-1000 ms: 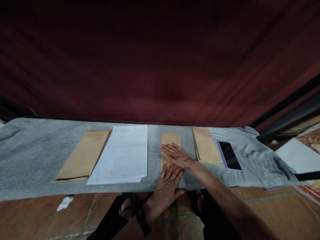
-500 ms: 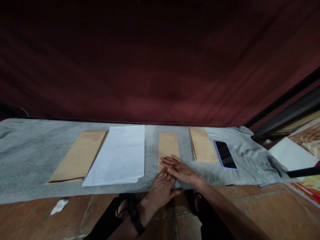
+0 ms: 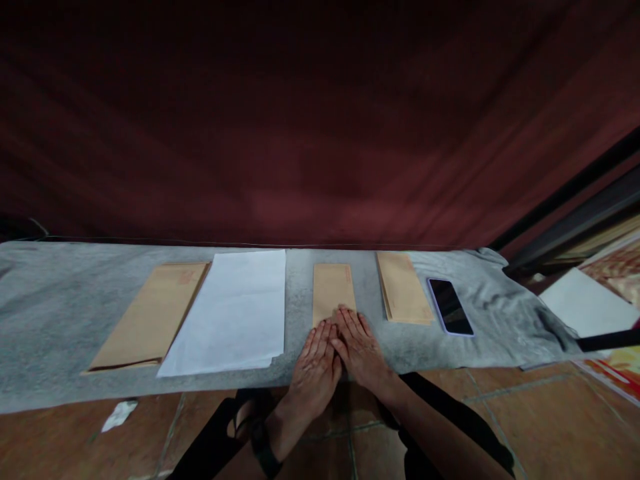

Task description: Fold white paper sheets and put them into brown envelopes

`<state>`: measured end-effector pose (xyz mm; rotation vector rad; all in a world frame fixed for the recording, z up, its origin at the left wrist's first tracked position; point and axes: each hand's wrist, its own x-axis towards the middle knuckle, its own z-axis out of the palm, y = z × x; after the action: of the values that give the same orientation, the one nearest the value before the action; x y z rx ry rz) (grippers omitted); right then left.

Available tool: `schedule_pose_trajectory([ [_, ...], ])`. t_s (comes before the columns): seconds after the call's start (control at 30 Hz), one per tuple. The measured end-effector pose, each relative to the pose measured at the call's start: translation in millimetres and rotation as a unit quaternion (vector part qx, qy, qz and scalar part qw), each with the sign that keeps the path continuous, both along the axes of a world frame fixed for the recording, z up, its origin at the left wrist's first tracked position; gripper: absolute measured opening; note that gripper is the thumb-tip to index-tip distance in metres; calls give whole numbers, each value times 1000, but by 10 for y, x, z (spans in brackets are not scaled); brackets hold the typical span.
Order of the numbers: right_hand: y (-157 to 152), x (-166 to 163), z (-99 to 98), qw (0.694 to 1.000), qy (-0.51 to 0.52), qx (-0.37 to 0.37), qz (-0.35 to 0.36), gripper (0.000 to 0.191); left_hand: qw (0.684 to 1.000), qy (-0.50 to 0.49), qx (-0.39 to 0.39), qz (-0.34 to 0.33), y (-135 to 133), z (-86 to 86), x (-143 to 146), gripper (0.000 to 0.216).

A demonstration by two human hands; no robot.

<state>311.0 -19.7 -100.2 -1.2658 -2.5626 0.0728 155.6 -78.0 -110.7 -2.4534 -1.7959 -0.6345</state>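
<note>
A single brown envelope lies flat on the grey cloth, its near end covered by my hands. My left hand rests on its lower left part, fingers stretched out flat. On the lower right part lies my right hand, also flat with fingers extended; the two hands touch at the fingers. To the left is a stack of white paper sheets, overlapping a pile of larger brown envelopes. A smaller pile of brown envelopes sits to the right.
A phone with a pale purple case lies right of the small envelopes. The grey cloth covers a narrow bench before a dark red curtain. A crumpled white tissue is on the tiled floor. Printed sheets and a dark frame stand at right.
My right hand has turned and slid off my left hand, so they now lie side by side. The envelope has stayed on the cloth.
</note>
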Motion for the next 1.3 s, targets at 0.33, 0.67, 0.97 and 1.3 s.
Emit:
schedule_pose_trajectory([
  [0.33, -21, 78, -75, 994, -18, 7, -107, 57, 994, 11, -3, 105, 108, -56, -58, 72],
  [0.67, -11, 73, -75, 992, -53, -44, -109, 61, 996, -9, -83, 7, 398, 113, 194, 59],
  [0.97, 24, 75, -156, 995, -18, -22, -97, 60, 992, 22, -126, 8, 1069, 147, 316, 59],
  [1.3, 53, 82, -49, 993, -1, -34, -114, 60, 989, 31, -123, 70, 1727, 156, 267, 59],
])
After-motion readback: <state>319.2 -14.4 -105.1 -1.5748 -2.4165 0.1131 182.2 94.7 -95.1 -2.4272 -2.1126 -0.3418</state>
